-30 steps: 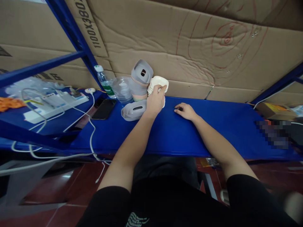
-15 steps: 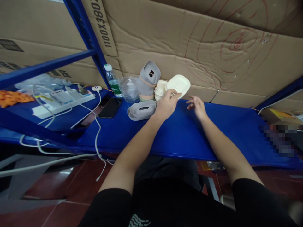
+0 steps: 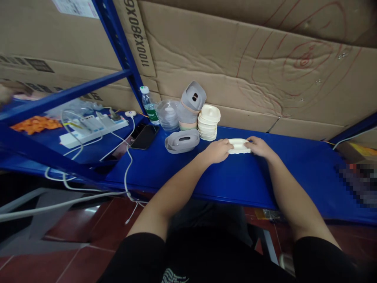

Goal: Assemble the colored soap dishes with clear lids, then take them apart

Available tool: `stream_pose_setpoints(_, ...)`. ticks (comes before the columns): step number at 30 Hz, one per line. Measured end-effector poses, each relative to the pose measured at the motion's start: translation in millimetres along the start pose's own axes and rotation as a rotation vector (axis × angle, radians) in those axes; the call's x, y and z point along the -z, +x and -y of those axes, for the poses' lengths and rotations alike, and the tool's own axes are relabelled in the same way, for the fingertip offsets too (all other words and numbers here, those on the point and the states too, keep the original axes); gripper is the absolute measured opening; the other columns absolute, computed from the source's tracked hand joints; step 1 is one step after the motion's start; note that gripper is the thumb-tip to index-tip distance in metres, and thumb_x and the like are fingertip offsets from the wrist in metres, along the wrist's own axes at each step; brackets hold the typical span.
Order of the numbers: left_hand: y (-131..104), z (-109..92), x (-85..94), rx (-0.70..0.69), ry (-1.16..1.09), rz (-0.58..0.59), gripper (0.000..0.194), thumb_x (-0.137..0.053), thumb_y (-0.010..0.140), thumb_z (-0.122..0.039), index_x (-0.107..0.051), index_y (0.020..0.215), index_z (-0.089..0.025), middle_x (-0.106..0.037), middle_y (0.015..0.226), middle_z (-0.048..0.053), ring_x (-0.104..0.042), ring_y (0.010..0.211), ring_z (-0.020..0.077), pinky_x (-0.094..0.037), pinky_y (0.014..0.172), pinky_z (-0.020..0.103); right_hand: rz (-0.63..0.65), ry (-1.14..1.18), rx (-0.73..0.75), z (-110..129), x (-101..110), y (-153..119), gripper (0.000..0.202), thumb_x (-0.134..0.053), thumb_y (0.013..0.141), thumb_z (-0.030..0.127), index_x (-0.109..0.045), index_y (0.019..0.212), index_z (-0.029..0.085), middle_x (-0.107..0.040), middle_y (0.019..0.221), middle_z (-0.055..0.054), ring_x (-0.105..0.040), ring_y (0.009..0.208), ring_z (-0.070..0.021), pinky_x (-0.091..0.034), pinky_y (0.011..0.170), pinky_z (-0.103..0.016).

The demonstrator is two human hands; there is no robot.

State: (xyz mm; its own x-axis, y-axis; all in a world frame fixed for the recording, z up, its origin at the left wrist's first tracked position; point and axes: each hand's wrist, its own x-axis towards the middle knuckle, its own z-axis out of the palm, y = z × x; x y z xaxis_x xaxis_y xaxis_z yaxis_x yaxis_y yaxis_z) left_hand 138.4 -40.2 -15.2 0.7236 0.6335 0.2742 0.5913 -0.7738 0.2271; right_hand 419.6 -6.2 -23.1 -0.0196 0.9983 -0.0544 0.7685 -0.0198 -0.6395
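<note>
A cream plastic piece, shallow and tray-like, is held between my two hands just over the blue shelf. My left hand grips its left end, and my right hand has the right end between thumb and fingers. Left of it rises a stack of cream containers. Beside that stack are piled grey and pink containers, the topmost grey one tilted with an oval hole. In front lies a grey oval piece with a slot. Clear plastic bowls stand nested farther left.
A water bottle stands by the blue shelf post. Near it are a black phone, white cables and a power strip. Cardboard backs the blue shelf. Another person's blurred hand shows at far left.
The cream piece has come away from the stack, down and to the right, and now lies edge-on to me. My right hand has closed on its other end. The view has shifted slightly.
</note>
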Motion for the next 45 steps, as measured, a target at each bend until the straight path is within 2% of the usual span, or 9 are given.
stream_pose_setpoints(5,-2.4,7.5,-2.5,0.117,0.041,0.133,0.041,-0.056,0.095,-0.019,-0.069,0.134,-0.018,-0.066,0.130,0.015,-0.065,0.120,0.0291,-0.054,0.102,0.042,-0.016,-0.372,0.083,6.0,-17.2,1.1,0.028,-0.061,0.092,0.046,-0.071,0.099,0.020,-0.078,0.089,-0.009,-0.072,0.084,-0.0258,-0.046,0.066,-0.031)
stream_pose_setpoints(10,-5.0,9.3,0.4,0.153,0.036,0.134,0.039,-0.059,0.093,-0.022,-0.070,0.131,-0.019,-0.066,0.128,0.013,-0.065,0.117,0.0277,-0.054,0.103,0.041,-0.063,-0.500,0.091,18.4,-30.4,2.4,0.033,-0.054,0.097,0.053,-0.068,0.101,0.023,-0.079,0.093,-0.010,-0.073,0.087,-0.0284,-0.041,0.064,-0.032)
stream_pose_setpoints(13,-5.9,6.2,2.5,0.177,0.060,0.155,0.036,-0.060,0.094,-0.025,-0.071,0.128,-0.019,-0.066,0.128,0.013,-0.066,0.116,0.0283,-0.054,0.102,0.042,-0.021,-0.509,0.135,20.9,-30.6,8.2,0.029,-0.055,0.097,0.050,-0.066,0.101,0.024,-0.079,0.091,-0.008,-0.073,0.084,-0.0272,-0.039,0.062,-0.031)
stream_pose_setpoints(18,-4.0,2.5,5.6,0.239,0.084,0.192,0.042,-0.066,0.096,-0.045,-0.068,0.126,-0.017,-0.066,0.130,0.015,-0.065,0.118,0.0315,-0.055,0.099,0.044,0.024,-0.432,0.224,10.5,-27.8,9.5,0.026,-0.058,0.096,0.051,-0.065,0.091,0.027,-0.078,0.084,-0.004,-0.073,0.080,-0.0256,-0.038,0.060,-0.031)
stream_pose_setpoints(23,-1.0,6.4,7.4,0.230,0.066,0.207,0.041,-0.070,0.096,-0.047,-0.068,0.123,-0.016,-0.067,0.128,0.013,-0.066,0.118,0.0290,-0.055,0.099,0.040,0.001,-0.271,0.226,0.1,-27.3,3.5,0.028,-0.059,0.095,0.056,-0.066,0.088,0.031,-0.078,0.078,0.000,-0.074,0.075,-0.0234,-0.042,0.062,-0.032)
stream_pose_setpoints(30,-0.2,7.2,5.8,0.238,0.089,0.204,0.045,-0.069,0.096,-0.050,-0.067,0.126,-0.016,-0.067,0.128,0.014,-0.068,0.116,0.0294,-0.055,0.098,0.040,0.017,-0.298,0.290,-4.4,-26.9,10.8,0.030,-0.059,0.095,0.052,-0.072,0.114,0.032,-0.078,0.082,0.000,-0.074,0.076,-0.0230,-0.043,0.063,-0.032)
stream_pose_setpoints(34,-0.6,8.0,5.0,0.241,0.104,0.208,0.047,-0.071,0.095,-0.049,-0.067,0.129,-0.016,-0.066,0.133,0.014,-0.069,0.117,0.0300,-0.055,0.099,0.040,-0.007,-0.336,0.314,-7.0,-29.3,12.7,0.031,-0.058,0.096,0.051,-0.075,0.112,0.031,-0.078,0.082,-0.001,-0.073,0.076,-0.0227,-0.041,0.062,-0.031)
stream_pose_setpoints(39,-2.2,15.6,11.7,0.183,0.062,0.166,0.044,-0.072,0.094,-0.043,-0.069,0.128,-0.016,-0.068,0.135,0.014,-0.068,0.122,0.0290,-0.055,0.102,0.039,-0.013,-0.367,0.302,8.2,-25.6,4.5,0.037,-0.059,0.096,0.059,-0.078,0.109,0.030,-0.079,0.086,-0.002,-0.073,0.079,-0.0234,-0.041,0.062,-0.031)
stream_pose_setpoints(45,-7.2,15.2,36.2,0.186,0.046,-0.055,0.041,-0.068,0.097,-0.039,-0.069,0.131,-0.016,-0.073,0.129,0.012,-0.067,0.125,0.0271,-0.052,0.107,0.039,-0.049,-0.542,0.251,47.4,-17.6,-21.7,0.045,-0.067,0.091,0.061,-0.077,0.118,0.026,-0.082,0.094,-0.007,-0.075,0.089,-0.0302,-0.047,0.067,-0.035)
